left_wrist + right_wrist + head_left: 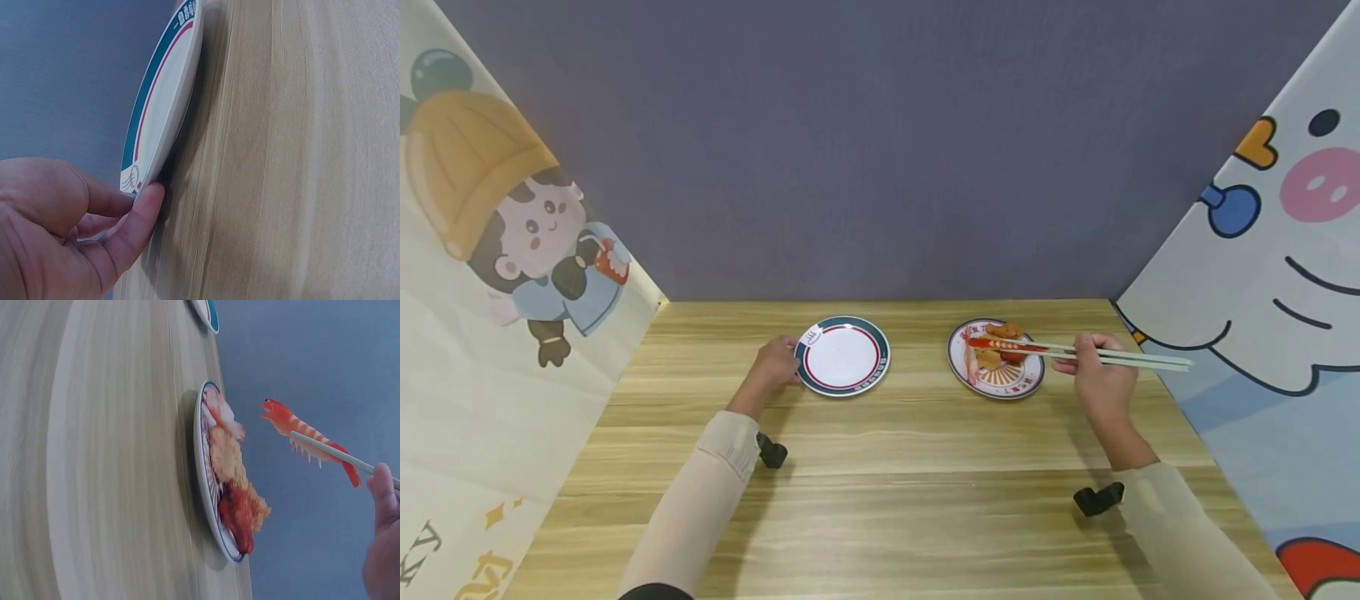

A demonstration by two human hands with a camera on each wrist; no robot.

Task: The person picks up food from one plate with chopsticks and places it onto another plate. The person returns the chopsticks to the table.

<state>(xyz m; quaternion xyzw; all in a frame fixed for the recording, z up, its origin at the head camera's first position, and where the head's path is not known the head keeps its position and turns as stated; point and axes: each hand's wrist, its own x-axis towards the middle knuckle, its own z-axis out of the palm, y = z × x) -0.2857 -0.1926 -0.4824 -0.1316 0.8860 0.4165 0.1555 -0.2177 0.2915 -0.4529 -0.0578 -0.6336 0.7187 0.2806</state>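
A white plate (pixel 842 357) with a green band and a red ring lies at the back, left of centre. My left hand (pixel 777 362) pinches its left rim, the thumb and fingers at the edge in the left wrist view. With my right hand (pixel 1103 379) I hold pale chopsticks (pixel 1138 358) that grip a red-and-orange striped shrimp (pixel 306 432). The right wrist view shows the shrimp raised over a second plate (pixel 1000 392). On that plate lie a reddish-brown chicken piece (pixel 237 515), breaded pieces (pixel 225 453) and a pink-and-white piece (pixel 219 412).
The wooden table (pixel 880 500) meets a grey-blue back wall (pixel 880 150). Side panels with cartoon prints stand at the left (pixel 527 250) and right (pixel 1285 292). The two plates sit apart near the table's far edge.
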